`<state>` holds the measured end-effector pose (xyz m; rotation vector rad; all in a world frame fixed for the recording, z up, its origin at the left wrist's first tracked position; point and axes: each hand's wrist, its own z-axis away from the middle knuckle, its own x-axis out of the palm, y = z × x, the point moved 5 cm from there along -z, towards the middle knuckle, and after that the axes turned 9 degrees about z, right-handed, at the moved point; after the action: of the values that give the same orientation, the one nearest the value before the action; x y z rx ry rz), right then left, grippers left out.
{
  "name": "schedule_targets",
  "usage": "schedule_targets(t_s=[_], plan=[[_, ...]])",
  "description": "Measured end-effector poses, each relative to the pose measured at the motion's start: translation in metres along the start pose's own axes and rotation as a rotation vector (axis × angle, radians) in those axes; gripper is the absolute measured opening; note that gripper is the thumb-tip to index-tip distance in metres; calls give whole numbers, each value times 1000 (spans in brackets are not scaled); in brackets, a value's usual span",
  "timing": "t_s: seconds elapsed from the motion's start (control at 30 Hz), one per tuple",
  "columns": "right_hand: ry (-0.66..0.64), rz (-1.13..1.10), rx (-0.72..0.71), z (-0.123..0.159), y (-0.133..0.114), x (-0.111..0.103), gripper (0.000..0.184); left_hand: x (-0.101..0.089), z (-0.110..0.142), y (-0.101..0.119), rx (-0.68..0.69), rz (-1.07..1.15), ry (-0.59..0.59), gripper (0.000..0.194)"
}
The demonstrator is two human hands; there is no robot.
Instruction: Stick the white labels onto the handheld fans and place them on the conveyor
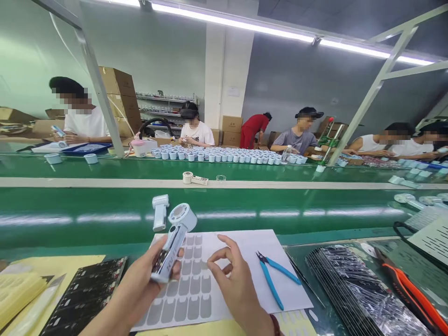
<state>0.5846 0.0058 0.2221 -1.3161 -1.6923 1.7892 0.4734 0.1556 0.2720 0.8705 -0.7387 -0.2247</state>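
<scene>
My left hand point(147, 275) grips a small white hand-held fan point(175, 238) by its handle, round head pointing away from me. My right hand point(233, 275) hovers just right of it, thumb and forefinger pinched on what looks like a small grey sticker above a white sheet of grey stickers point(196, 289). Another white fan point(160, 211) lies on the green conveyor belt point(87, 205) just beyond. Blue flush cutters point(275, 277) rest on the sheet's right side.
A black tray point(84, 298) and yellow pad point(17, 291) sit at left, wrapped black strips point(353, 289) and orange-handled pliers point(409, 289) at right. Across the belt, several people work behind rows of white fan parts point(224, 155). A tape roll point(188, 177) lies mid-belt.
</scene>
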Motion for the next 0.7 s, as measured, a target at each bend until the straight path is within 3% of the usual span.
schedule_targets(t_s=[0.1, 0.2, 0.4, 0.7], plan=[[-137, -213, 63, 21, -30, -1, 62, -22, 26, -14, -86, 224, 200, 18], [-226, -383, 135, 45, -55, 10, 63, -30, 40, -29, -144, 433, 285, 11], [-231, -530, 209, 70, -74, 38, 57, -30, 51, -47, -184, 575, 305, 15], [-266, -395, 245, 69, -83, 40, 55, -37, 52, -52, -200, 580, 323, 17]])
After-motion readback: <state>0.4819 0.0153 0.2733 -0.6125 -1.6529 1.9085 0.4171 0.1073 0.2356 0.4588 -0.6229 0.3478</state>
